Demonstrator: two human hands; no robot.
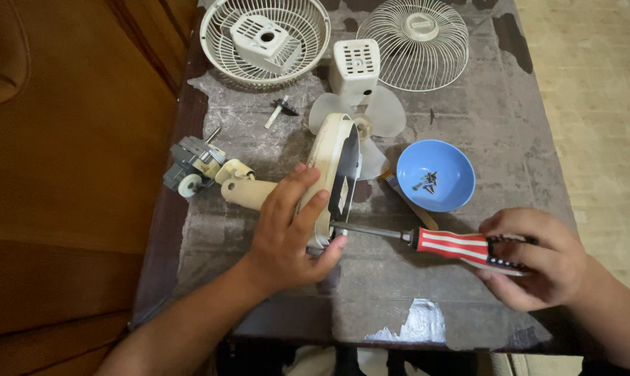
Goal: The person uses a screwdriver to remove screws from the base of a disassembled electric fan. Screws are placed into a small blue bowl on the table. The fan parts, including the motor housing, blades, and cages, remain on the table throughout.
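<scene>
**A:** Where does the work sit right now?

**B:** The cream fan base (pixel 332 167) stands on its edge near the middle of the counter (pixel 510 132), its neck pointing toward the left edge. The left hand (pixel 287 233) is wrapped over its near rim, fingers (pixel 308 209) curled closed on the housing. The right hand (pixel 538 268) has its fingers closed round the red-and-white striped screwdriver (pixel 440 242), whose tip meets the underside of the base at its near end.

**A:** How would you do this well?

**B:** My judgement: keep the shaft in line with the screw, push inward as firmly as you turn, and let the left hand brace the base so it can't roll. On its edge it looks tippy.

**A:** And loose screws?

**B:** A blue bowl (pixel 435 175) with a few dark screws sits just right of the base, within easy reach of the tool hand.

**A:** What else is lying about?

**B:** Toward the far edge: a rear grille (pixel 265 42) with a motor cover in it, a front wire grille (pixel 412 43), a boxy white cover (pixel 355 66) standing over the translucent blade (pixel 384 111). A bare motor (pixel 190 167) lies by the left edge, and a small knob piece (pixel 280 110) lies beyond the base.
</scene>
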